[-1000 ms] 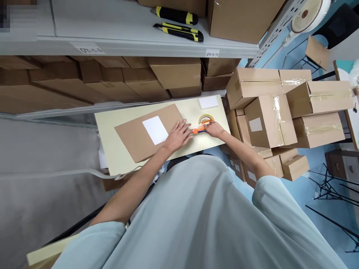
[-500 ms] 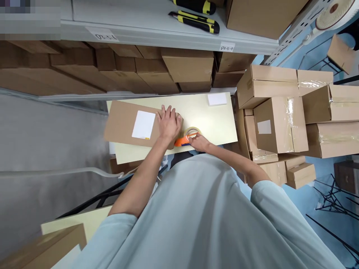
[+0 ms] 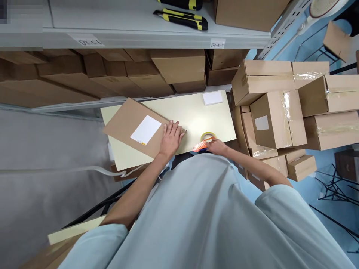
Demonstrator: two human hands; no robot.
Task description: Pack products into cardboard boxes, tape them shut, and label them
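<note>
A flat brown cardboard box with a white label lies aslant on the left half of the cream tabletop. My left hand rests on the box's right end, fingers stretched out and slightly apart. To the right, near the table's front edge, my right hand is closed on a tape dispenser with an orange body and a yellowish tape roll. The dispenser is apart from the box. My right fingers partly hide its handle.
A stack of white paper lies at the table's back right. Utility knives sit on the grey shelf above, with cardboard boxes beneath it. Taped cartons are piled to the right. A white cable runs at left.
The box has turned clockwise, its right end now nearer my body. My right hand has carried the tape dispenser to the right, away from the box. The view has shifted slightly.
</note>
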